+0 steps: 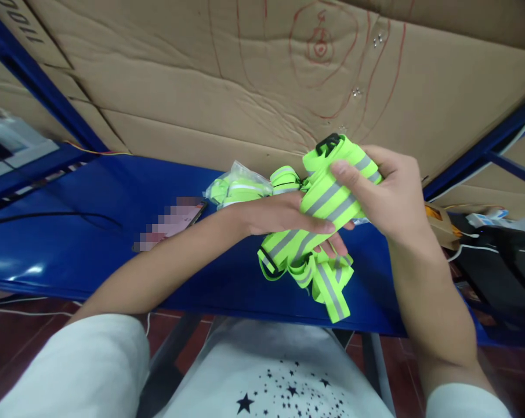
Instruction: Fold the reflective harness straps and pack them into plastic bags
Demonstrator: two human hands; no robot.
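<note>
Both my hands hold a bundle of neon yellow-green reflective straps (327,200) with grey stripes and black buckles, raised over the blue table. My left hand (297,217) is under and around the lower part, its thumb across the front and its fingertips showing below. Around the upper end, my right hand (388,183) has its thumb pressed on the front; its other fingers are mostly hidden behind. Loose strap ends hang beneath my left hand. Behind it lie a clear plastic bag (240,184) with similar straps inside and a rolled strap (285,179).
A phone (173,223), partly pixelated, lies on the blue table (83,232) to the left. A cardboard panel (179,75) with red drawn lines stands at the back. A black cable (71,215) crosses the left side. Blue metal posts (40,75) frame the table.
</note>
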